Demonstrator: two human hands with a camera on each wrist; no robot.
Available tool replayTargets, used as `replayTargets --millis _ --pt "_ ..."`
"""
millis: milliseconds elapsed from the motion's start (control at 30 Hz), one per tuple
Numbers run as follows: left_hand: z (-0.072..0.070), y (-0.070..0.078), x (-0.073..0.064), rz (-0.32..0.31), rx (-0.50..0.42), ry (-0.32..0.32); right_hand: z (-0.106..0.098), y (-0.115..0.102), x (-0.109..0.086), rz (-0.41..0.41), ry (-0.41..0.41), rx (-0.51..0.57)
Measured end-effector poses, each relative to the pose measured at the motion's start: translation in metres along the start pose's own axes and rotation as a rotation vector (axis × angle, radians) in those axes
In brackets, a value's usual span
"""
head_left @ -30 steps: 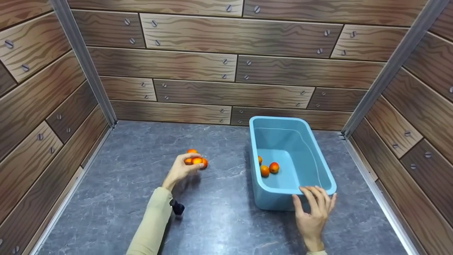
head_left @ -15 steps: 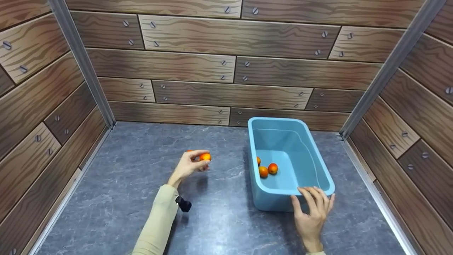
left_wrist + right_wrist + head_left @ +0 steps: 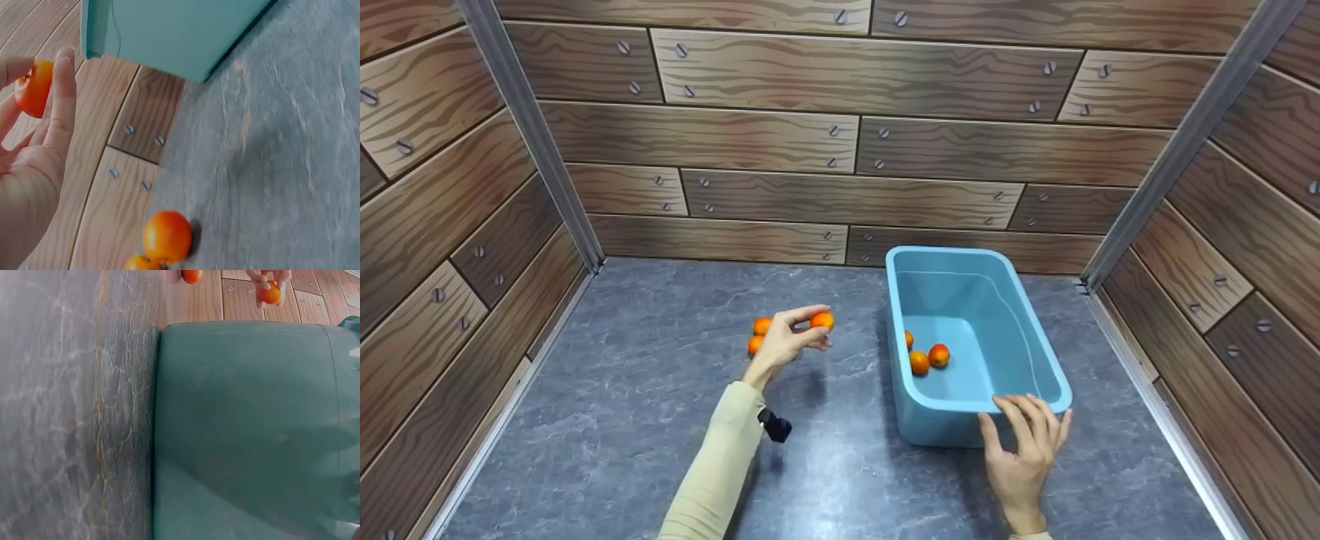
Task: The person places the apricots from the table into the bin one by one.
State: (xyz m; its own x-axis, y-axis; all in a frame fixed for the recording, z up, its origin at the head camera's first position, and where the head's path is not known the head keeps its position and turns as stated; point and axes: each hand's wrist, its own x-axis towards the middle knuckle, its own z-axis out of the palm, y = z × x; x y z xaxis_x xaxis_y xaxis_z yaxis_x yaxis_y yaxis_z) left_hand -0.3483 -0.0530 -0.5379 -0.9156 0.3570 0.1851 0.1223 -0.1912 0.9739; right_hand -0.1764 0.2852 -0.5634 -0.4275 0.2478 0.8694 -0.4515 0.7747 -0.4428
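Observation:
My left hand (image 3: 789, 341) pinches a small round orange-red fruit (image 3: 823, 321) between thumb and fingers, raised over the table left of a light blue plastic bin (image 3: 894, 330). In the left wrist view the held fruit (image 3: 36, 90) shows a dimple with a dark stem spot. Behind the hand, two similar fruits, one farther back (image 3: 763, 325) and one nearer (image 3: 755, 345), lie on the table. My right hand (image 3: 1020, 457) holds the bin's near rim at the right corner, fingertips over the edge and thumb on the outer wall.
Inside the bin, three fruits (image 3: 939, 355) sit towards the left wall, one partly hidden by it. The grey marbled tabletop (image 3: 660, 405) is enclosed by wood-patterned walls (image 3: 780, 142) at the back and both sides, with metal corner posts (image 3: 540, 127).
My left hand has lifted a fruit from the group and carried it rightwards towards the bin. Two fruits behind it have come into view. The right hand stays at the rim.

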Motion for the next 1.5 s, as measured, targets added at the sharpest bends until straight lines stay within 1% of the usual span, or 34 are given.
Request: replayTargets --millis 67,200,333,433,500,633,767,867,967,1067,1167,1300,1433,1500 --pt "0.006 0.0 0.003 0.017 0.02 0.003 0.0 0.0 -0.001 0.003 -0.003 -0.002" --pt "0.019 0.003 0.009 0.076 0.114 0.012 -0.001 0.001 -0.002 0.01 0.001 -0.001" --pt "0.035 0.023 0.01 0.123 0.159 -0.003 -0.001 0.001 -0.003 0.019 0.005 0.002" --pt "0.047 0.037 0.01 0.138 0.15 -0.018 -0.001 0.001 -0.004 0.026 0.003 0.001" --pt "0.054 0.039 0.014 0.145 0.133 -0.025 -0.001 0.001 -0.004 0.025 0.001 -0.002" --pt "0.067 0.036 0.028 0.132 0.106 -0.056 0.0 0.001 -0.003 0.021 0.0 -0.001" --pt "0.081 0.031 0.042 0.135 0.091 -0.089 0.0 0.001 -0.002 0.013 0.003 0.01" --pt "0.092 0.034 0.048 0.135 0.08 -0.112 0.001 0.001 -0.001 0.003 0.003 0.014" --pt "0.102 0.038 0.055 0.14 0.103 -0.131 0.001 0.0 0.0 0.001 0.005 0.012" --pt "0.113 0.042 0.063 0.167 0.162 -0.124 0.001 0.0 0.0 0.004 0.01 0.011" --pt "0.123 0.045 0.072 0.198 0.262 -0.091 0.001 0.0 -0.001 0.008 0.014 0.012" --pt "0.134 0.047 0.082 0.198 0.399 -0.053 0.001 0.001 -0.001 0.006 0.012 0.013" --pt "0.144 0.047 0.092 0.189 0.504 -0.071 0.002 0.001 0.0 0.001 0.014 0.011" --pt "0.148 0.047 0.098 0.186 0.542 -0.082 0.002 0.001 0.0 0.002 0.014 0.01"
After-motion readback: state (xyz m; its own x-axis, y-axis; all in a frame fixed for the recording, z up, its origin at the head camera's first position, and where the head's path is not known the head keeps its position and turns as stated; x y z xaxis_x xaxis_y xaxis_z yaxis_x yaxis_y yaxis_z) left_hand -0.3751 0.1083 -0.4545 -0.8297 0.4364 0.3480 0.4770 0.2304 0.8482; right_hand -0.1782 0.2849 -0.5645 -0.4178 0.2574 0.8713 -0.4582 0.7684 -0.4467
